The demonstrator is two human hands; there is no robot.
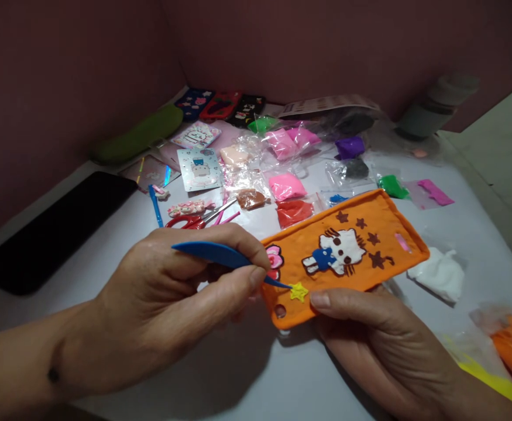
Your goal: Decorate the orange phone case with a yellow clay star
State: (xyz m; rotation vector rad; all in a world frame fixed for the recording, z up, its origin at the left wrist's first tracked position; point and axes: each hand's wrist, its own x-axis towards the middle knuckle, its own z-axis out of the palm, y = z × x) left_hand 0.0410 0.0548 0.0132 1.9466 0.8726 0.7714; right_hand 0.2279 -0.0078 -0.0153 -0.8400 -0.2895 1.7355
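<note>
My left hand (pixel 185 304) pinches a blue plastic modelling tool (pixel 214 254) between thumb and forefinger. The tool's thin tip touches a yellow clay star (pixel 298 292). That star lies on an orange clay-covered phone case (pixel 312 248), which my right hand (pixel 370 321) grips at its near edge, thumb on top and fingers underneath, hidden. A white cat figure (pixel 347 248) in blue clothes and several brown stars (pixel 375 259) decorate the case. A pink and red shape (pixel 274 261) is partly covered by my left fingers.
Bags of coloured clay (pixel 287 187) spread over the white table (pixel 238 374). Red-handled scissors (pixel 189 221) lie beyond my left hand. A black phone (pixel 58 231) rests at left, near a green pouch-like item (pixel 141 135). Decorated cases (pixel 220 105) and a bottle (pixel 435 108) stand at the back.
</note>
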